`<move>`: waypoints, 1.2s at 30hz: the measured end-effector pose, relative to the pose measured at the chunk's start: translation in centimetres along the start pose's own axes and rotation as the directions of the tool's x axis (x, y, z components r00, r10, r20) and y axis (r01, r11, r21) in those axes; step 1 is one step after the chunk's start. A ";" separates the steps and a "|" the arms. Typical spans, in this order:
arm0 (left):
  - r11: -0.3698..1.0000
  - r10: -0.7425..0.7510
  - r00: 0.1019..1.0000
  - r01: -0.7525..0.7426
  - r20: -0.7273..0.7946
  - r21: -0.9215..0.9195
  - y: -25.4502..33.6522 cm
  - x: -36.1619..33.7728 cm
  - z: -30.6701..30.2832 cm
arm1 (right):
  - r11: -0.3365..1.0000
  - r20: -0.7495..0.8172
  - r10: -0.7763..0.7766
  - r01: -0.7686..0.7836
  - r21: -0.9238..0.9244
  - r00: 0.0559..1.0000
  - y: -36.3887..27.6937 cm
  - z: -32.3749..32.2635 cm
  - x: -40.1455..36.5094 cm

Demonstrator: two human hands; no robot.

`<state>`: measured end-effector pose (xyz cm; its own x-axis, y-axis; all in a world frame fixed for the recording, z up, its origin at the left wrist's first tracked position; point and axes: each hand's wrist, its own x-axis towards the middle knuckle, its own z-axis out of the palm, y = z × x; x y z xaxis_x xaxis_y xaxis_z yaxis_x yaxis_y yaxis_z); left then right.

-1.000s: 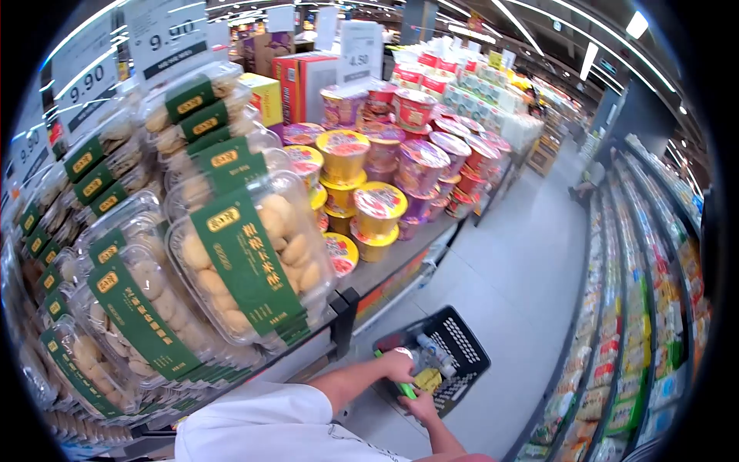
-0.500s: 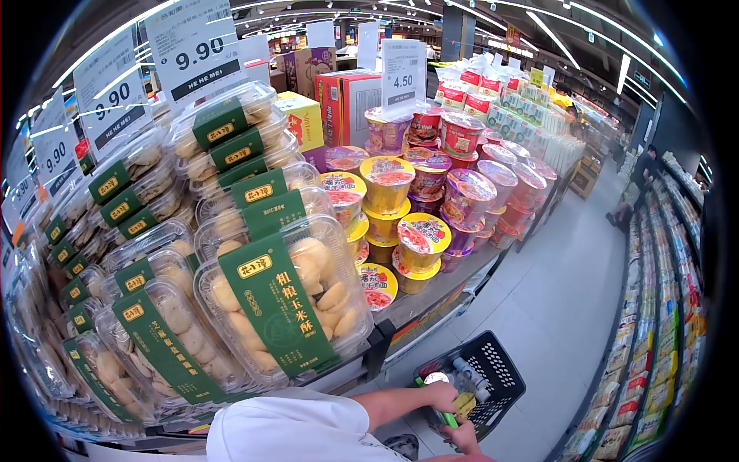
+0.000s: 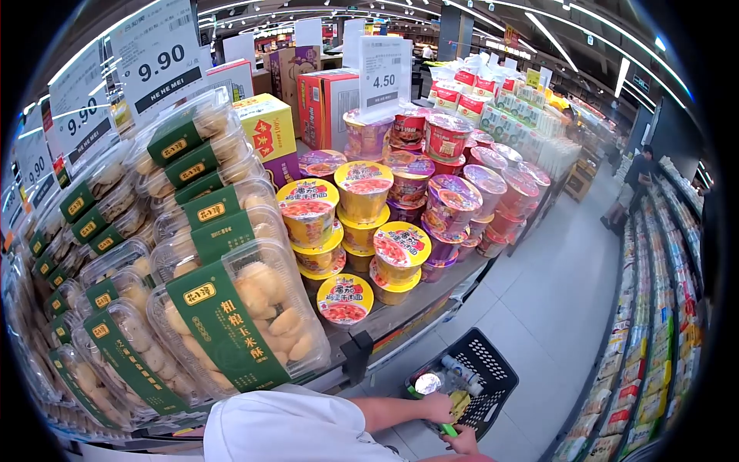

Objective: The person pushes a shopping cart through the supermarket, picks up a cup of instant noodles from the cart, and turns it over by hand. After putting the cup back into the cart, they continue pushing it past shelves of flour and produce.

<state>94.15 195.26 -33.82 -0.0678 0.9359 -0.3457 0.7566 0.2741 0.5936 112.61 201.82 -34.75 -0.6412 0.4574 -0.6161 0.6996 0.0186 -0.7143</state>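
Note:
At the bottom of the view, my left hand is closed round the green handle of a black shopping basket. Just below and to its right, my right hand also has its fingers on this handle. Inside the basket lie a clear plastic bottle, a round silver-topped item and a yellowish package. Left of the basket, clear boxes of pastries with green labels stand stacked on the display, beside yellow instant noodle cups.
Price signs rise over the pastry boxes. A red carton stands behind the cups. Packaged goods fill a long shelf on the right. Farther down the tiled aisle, a person is by that shelf.
The noodle cups and pastry boxes have shifted left in view, and the distant person shows more fully. Both hands remain at the basket handle, and the basket sits slightly farther left.

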 end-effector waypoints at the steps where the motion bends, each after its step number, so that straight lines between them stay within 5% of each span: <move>1: 1.000 -0.004 1.000 0.004 -0.002 -0.005 0.2 0.3 -0.1 | 1.000 -0.005 -0.001 0.001 -0.021 1.000 -0.2 -0.4 0.0; 10: 1.000 -0.028 1.000 0.028 -0.003 -0.008 1.2 3.7 -1.3 | 0.995 0.015 -0.047 0.048 -0.085 0.999 0.1 -4.4 2.7; 14: 1.000 0.028 0.993 -0.029 -0.118 -0.009 0.0 6.5 1.1 | 0.986 -0.028 -0.096 0.092 -0.137 0.995 0.4 -5.7 3.7; 20: 0.996 -0.091 0.995 0.091 0.031 -0.018 1.5 8.0 -2.0 | 0.996 0.047 -0.036 0.040 -0.082 0.998 -0.4 -8.0 5.3; 36: 0.996 -0.094 0.995 0.094 0.032 -0.011 2.3 15.2 -5.2 | 0.995 0.253 -0.068 0.084 -0.054 0.965 0.1 -15.1 12.5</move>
<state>91.48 211.23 -33.90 -0.1173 0.8985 -0.4230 0.7399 0.3632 0.5662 109.42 221.01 -37.49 -0.7459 0.2154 -0.6303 0.6593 0.1046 -0.7445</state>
